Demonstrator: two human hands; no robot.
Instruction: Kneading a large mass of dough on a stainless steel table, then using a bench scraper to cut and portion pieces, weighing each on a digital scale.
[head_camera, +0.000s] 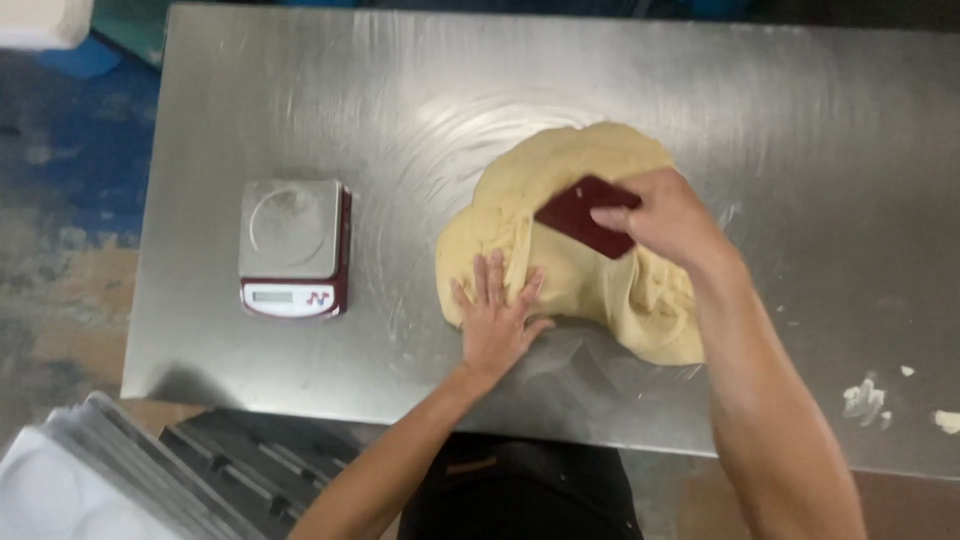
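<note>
Trays: grey stack, lower left, off the table.
Scale: steel pan, dark red base, on the table well left of the dough.
Left hand: open flat, fingers spread, pressing the dough's near-left edge.
Dough: large pale yellow mass, centre of the steel table.
Scraper: dark red, flat, tilted, over the dough.
Right hand: closed around the scraper's right end.
Scraps: white bits, table's right edge.

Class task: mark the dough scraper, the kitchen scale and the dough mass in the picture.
dough scraper (578, 213), head view, on its dark red blade.
kitchen scale (290, 228), head view, on its steel weighing plate.
dough mass (585, 160), head view, on its bare upper part.
</note>
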